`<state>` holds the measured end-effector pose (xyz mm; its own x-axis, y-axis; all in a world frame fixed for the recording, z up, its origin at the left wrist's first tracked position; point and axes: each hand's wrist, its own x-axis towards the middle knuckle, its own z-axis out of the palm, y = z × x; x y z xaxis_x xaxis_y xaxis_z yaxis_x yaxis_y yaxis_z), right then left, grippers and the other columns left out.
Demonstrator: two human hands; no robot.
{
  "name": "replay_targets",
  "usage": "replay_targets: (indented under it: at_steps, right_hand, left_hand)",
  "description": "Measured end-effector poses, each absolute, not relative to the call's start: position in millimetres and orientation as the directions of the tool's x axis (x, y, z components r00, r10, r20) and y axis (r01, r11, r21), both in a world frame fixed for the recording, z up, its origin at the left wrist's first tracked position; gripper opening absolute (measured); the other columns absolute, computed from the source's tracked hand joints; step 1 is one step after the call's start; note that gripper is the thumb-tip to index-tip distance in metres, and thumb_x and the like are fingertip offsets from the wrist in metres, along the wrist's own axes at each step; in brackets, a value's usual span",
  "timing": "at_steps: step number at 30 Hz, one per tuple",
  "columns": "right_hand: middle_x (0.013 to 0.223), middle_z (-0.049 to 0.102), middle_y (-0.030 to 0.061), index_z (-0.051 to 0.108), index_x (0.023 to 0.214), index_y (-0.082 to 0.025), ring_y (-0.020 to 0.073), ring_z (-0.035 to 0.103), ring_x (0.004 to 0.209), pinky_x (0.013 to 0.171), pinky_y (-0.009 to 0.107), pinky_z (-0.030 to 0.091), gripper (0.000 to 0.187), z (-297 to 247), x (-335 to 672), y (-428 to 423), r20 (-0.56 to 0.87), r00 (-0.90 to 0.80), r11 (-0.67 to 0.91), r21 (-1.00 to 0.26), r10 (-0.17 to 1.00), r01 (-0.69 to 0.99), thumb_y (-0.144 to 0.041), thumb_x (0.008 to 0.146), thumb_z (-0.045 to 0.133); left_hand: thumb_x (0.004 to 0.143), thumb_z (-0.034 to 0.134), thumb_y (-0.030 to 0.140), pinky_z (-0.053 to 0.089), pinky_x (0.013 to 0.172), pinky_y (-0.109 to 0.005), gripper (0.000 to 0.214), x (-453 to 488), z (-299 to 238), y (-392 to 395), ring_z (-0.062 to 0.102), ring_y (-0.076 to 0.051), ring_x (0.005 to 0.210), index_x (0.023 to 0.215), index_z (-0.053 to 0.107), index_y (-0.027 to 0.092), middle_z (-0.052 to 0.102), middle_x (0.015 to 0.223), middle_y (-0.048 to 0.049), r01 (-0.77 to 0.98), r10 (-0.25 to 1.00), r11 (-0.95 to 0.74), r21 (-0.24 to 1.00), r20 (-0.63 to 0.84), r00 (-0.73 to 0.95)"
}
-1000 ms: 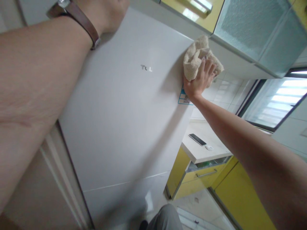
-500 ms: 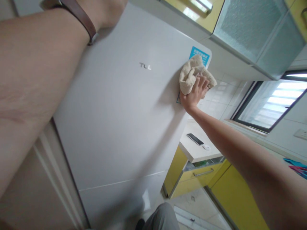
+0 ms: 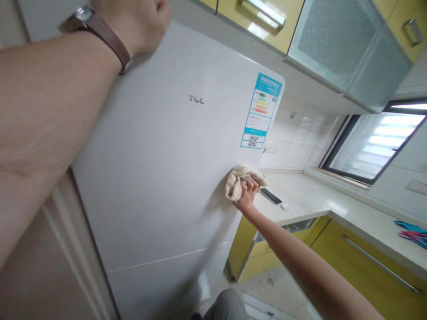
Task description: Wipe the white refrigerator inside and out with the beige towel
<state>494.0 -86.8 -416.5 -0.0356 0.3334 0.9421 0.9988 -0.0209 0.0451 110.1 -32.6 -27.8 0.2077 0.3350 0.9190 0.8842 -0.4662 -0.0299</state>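
Note:
A white refrigerator door (image 3: 160, 169) fills the middle of the view, with a blue energy label (image 3: 261, 111) near its upper right corner. My right hand (image 3: 247, 193) presses a crumpled beige cloth (image 3: 237, 181) against the door's right edge, below the label. My left hand (image 3: 140, 20), with a brown-strapped watch (image 3: 96, 29) on the wrist, rests closed against the top left of the refrigerator; its fingers curl over the top edge.
A white countertop (image 3: 320, 200) runs right of the refrigerator with a dark phone (image 3: 271, 196) and a small white object (image 3: 284, 207) on it. Yellow cabinets (image 3: 360, 271) sit below, frosted-glass wall cabinets (image 3: 340, 44) above, a window (image 3: 376, 142) at right.
My right hand has slid the cloth down the door's right edge from over the label to below it, uncovering the label. My left hand has stayed at the top.

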Motion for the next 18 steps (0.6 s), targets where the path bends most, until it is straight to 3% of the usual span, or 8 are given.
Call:
replay_targets:
  at_steps: [4,9,14,18]
  right_hand:
    - [0.127,0.049,0.0151,0.063,0.127,-0.029,0.0427,0.041,0.127,0.107,0.072,0.036,0.061,-478.6,494.4,-90.1,0.952,-0.079,-0.009,0.085,0.295,0.996,-0.049,0.069,0.067]
    - [0.128,0.049,0.0129,0.061,0.126,-0.035,0.0412,0.045,0.124,0.105,0.072,0.041,0.055,-540.5,494.2,-91.5,0.966,-0.114,0.010,0.114,0.233,0.993,-0.038,0.071,0.068]
    - [0.128,0.050,0.0109,0.061,0.123,-0.041,0.0410,0.051,0.120,0.096,0.072,0.051,0.054,-600.2,479.5,-100.7,0.973,-0.081,-0.020,0.088,0.217,0.996,-0.029,0.071,0.069]
    - [0.122,0.055,0.0096,0.066,0.116,-0.041,0.0376,0.058,0.110,0.087,0.068,0.057,0.045,-635.2,462.6,-120.1,0.965,-0.125,0.002,0.128,0.231,0.992,-0.024,0.074,0.066]
  left_hand:
    - [0.105,0.013,0.047,0.037,0.123,-0.059,0.079,113.6,-25.3,-33.2,0.043,-0.041,0.147,0.143,0.053,-0.009,0.052,0.155,-0.0170,0.932,0.414,-0.363,0.011,0.898,0.151]
    - [0.104,0.015,0.045,0.043,0.114,-0.067,0.079,113.6,-24.7,-24.0,0.051,-0.047,0.139,0.134,0.061,-0.011,0.062,0.140,-0.0218,0.928,0.340,-0.373,-0.014,0.928,0.151]
    - [0.105,0.015,0.049,0.047,0.115,-0.054,0.076,113.4,-23.1,-20.0,0.057,-0.035,0.136,0.140,0.062,0.001,0.063,0.143,-0.0140,0.958,0.385,-0.285,-0.016,0.914,0.130]
    - [0.103,0.022,0.042,0.050,0.105,-0.050,0.070,116.5,-22.9,-22.5,0.061,-0.037,0.131,0.135,0.067,-0.001,0.066,0.138,-0.0209,0.953,0.371,-0.302,0.012,0.922,0.106]
